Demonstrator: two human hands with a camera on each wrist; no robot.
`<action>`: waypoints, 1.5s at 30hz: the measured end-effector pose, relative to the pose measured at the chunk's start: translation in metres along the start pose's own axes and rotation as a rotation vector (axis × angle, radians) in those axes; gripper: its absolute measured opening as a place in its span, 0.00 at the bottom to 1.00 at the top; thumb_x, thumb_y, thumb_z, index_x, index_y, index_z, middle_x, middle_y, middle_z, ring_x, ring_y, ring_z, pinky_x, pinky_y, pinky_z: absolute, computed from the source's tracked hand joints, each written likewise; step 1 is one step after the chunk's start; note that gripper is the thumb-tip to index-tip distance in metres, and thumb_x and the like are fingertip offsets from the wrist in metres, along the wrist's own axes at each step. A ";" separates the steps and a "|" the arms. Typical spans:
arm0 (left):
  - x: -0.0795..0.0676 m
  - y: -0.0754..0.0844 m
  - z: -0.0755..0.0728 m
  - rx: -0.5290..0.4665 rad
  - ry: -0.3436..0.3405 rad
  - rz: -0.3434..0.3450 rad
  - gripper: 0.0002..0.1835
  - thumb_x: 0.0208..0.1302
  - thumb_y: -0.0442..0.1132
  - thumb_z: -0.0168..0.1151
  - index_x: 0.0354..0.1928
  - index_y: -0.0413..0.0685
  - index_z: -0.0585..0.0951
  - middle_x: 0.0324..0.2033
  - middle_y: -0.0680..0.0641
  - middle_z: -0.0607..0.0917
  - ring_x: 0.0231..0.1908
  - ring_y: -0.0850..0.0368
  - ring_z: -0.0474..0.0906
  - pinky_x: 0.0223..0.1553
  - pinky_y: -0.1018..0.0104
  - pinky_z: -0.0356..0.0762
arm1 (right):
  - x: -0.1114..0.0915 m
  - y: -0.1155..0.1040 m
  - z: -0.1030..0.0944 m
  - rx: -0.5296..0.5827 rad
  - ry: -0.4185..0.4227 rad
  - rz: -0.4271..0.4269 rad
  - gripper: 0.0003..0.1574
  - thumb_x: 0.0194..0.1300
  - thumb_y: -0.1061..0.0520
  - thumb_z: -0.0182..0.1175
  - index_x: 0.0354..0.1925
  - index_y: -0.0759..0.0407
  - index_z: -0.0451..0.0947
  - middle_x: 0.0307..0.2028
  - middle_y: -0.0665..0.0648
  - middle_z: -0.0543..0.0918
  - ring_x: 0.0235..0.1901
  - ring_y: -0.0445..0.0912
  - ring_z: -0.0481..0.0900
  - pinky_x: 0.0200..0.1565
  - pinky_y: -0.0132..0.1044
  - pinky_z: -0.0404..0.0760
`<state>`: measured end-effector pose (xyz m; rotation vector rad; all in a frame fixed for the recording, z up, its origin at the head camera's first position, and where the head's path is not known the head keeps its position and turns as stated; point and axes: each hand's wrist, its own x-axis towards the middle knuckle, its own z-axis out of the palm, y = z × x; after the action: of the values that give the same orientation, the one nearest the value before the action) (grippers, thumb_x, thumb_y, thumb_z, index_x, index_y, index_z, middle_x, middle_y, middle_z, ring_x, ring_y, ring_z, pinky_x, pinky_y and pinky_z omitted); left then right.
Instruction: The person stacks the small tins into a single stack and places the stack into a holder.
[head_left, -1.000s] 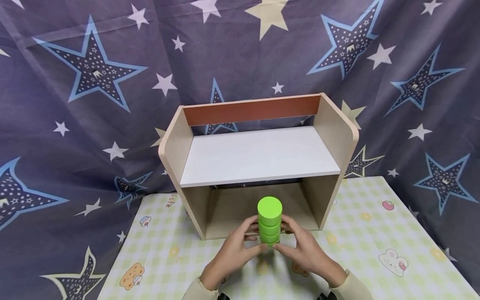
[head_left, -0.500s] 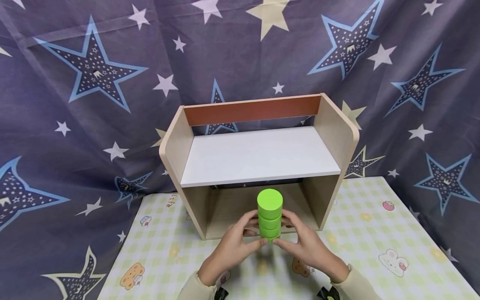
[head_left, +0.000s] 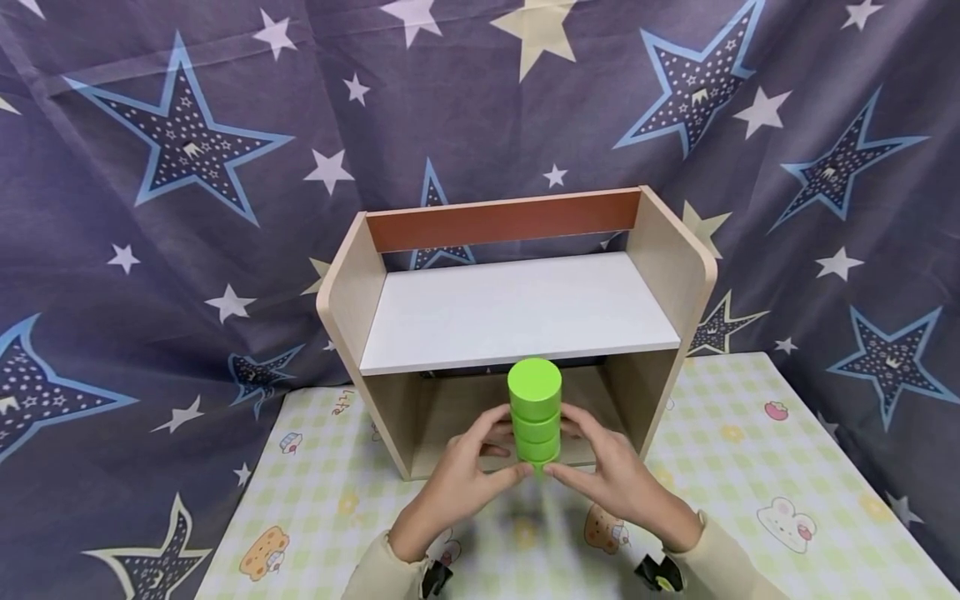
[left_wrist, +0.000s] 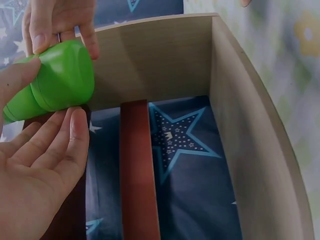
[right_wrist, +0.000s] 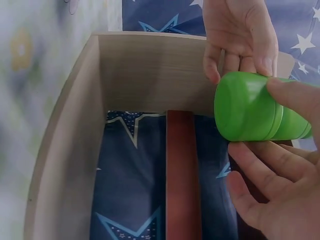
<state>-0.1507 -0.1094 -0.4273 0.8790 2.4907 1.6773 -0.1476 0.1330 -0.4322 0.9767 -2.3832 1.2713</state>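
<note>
A bright green ridged cylinder (head_left: 536,412), with a flat round top in the head view, stands upright in the air between both hands. From the left, the left hand (head_left: 467,479) holds its side with thumb and fingers. The right hand (head_left: 621,473) grips it from the right in the same way, the two thumbs nearly meeting low on the near side. In the left wrist view the cylinder (left_wrist: 62,77) shows a smooth, rounded end. Behind it stands a wooden shelf unit (head_left: 672,275) with a white middle board (head_left: 517,312); the cylinder hides part of the lower opening.
A table with a green checked cloth (head_left: 750,467) carries the shelf unit. A reddish-brown bar (head_left: 510,220) spans the unit's top rear. Dark blue cloth with stars (head_left: 480,92) hangs behind and at both sides.
Both hands have lifted the green cylinder steadily, so its top now reaches about the height of the white board's front edge in the head view. The shelf unit has stayed put.
</note>
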 end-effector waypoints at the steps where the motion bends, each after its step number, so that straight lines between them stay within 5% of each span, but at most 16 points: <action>1: 0.001 0.001 -0.001 0.000 0.003 0.011 0.39 0.63 0.46 0.72 0.73 0.63 0.64 0.57 0.55 0.81 0.54 0.59 0.79 0.51 0.57 0.82 | 0.002 -0.001 -0.001 0.001 -0.002 -0.003 0.52 0.59 0.58 0.75 0.74 0.51 0.58 0.57 0.50 0.81 0.57 0.46 0.79 0.55 0.52 0.80; 20: 0.020 0.028 -0.021 0.070 0.060 0.234 0.37 0.63 0.39 0.72 0.71 0.53 0.66 0.52 0.51 0.84 0.50 0.57 0.82 0.51 0.55 0.83 | 0.028 -0.020 -0.025 -0.038 0.067 -0.133 0.53 0.55 0.62 0.76 0.73 0.55 0.61 0.56 0.52 0.83 0.55 0.48 0.81 0.54 0.49 0.81; 32: 0.032 0.050 -0.034 0.059 0.061 0.263 0.38 0.63 0.39 0.72 0.72 0.55 0.65 0.52 0.51 0.85 0.50 0.57 0.82 0.52 0.60 0.81 | 0.047 -0.032 -0.040 0.000 0.085 -0.150 0.53 0.54 0.64 0.77 0.73 0.54 0.63 0.55 0.51 0.84 0.52 0.47 0.82 0.54 0.48 0.81; 45: 0.048 0.076 -0.048 0.094 0.103 0.252 0.40 0.56 0.27 0.74 0.70 0.40 0.66 0.50 0.41 0.85 0.49 0.51 0.83 0.52 0.55 0.82 | 0.069 -0.044 -0.055 -0.023 0.107 -0.152 0.51 0.54 0.63 0.77 0.72 0.53 0.64 0.52 0.49 0.85 0.51 0.44 0.82 0.52 0.48 0.80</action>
<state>-0.1725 -0.1079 -0.3284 1.1905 2.6412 1.7262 -0.1729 0.1306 -0.3364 1.0342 -2.1937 1.2066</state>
